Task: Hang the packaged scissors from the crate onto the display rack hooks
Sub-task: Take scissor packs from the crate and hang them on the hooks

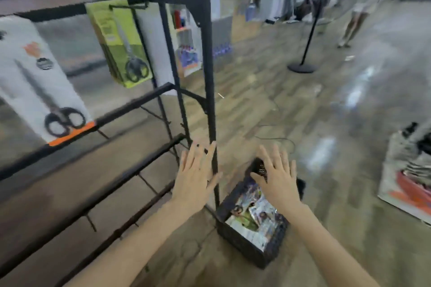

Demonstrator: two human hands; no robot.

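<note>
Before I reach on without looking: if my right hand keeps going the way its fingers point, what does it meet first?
Probably the far rim of the black crate. The right hand hovers open over that end, fingers pointing past it; beyond lies bare floor. Depth is unclear.

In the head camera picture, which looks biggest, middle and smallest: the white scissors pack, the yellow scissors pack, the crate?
1. White pack, though it hangs nearest the camera.
2. Crate.
3. Yellow pack, hanging farther back.
</note>
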